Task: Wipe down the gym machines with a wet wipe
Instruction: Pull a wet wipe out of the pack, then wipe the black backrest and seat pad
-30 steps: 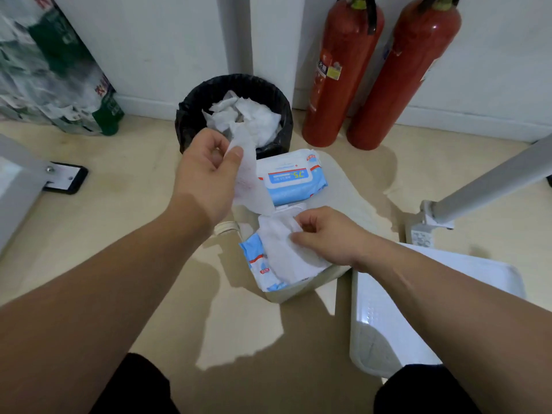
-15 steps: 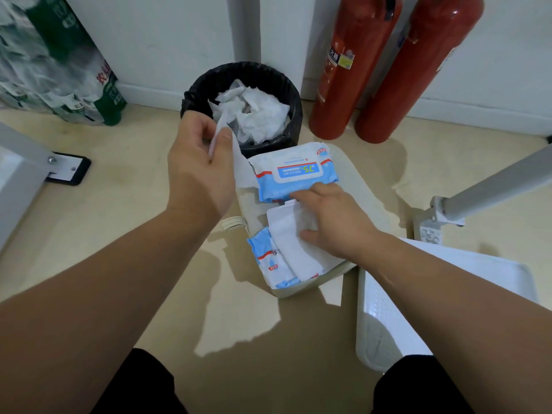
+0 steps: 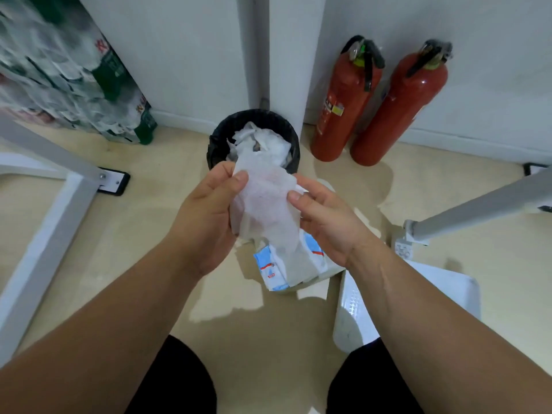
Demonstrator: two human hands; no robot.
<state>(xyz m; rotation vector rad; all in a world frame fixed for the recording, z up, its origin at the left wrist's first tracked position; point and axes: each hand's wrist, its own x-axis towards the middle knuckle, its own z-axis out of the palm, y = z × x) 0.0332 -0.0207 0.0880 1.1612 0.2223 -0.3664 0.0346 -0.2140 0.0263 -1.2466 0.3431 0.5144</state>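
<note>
Counts: two grips, left grip (image 3: 206,216) and right grip (image 3: 325,222); one wipe (image 3: 265,204) held; one pack (image 3: 273,271) in view; one bin (image 3: 216,144); two extinguishers (image 3: 343,115) (image 3: 400,115); one crate (image 3: 433,291); two machine parts, a beam (image 3: 41,234) and a tube (image 3: 484,207).
Left grip: clamped on the wipe's left edge, thumb on top, fingers curled behind.
Right grip: clamped on the wipe's right edge, thumb pressing the sheet against the fingers.
Wipe position: spread between both grips in the air, above the pack. Its top corner overlaps the bin in view and its lower end hangs toward the pack; whether they touch I cannot tell.
Wipe material: thin, white, half see-through, softly creased.
Pack: below and between the wrists, soft film, white with blue and red print, partly hidden by the wipe.
Bin: round, black-lined, against the wall (image 3: 185,55), heaped with crumpled white used wipes (image 3: 265,143).
Extinguishers: red metal cylinders with black handles, side by side, leaning on the wall right of the bin.
Crate: white plastic with a perforated side, under the right forearm.
Beam: white, flat-sided, on the left, bolted to a black foot.
Tube: grey, slanting in from the right.
Floor (image 3: 134,222): smooth and beige.
</note>
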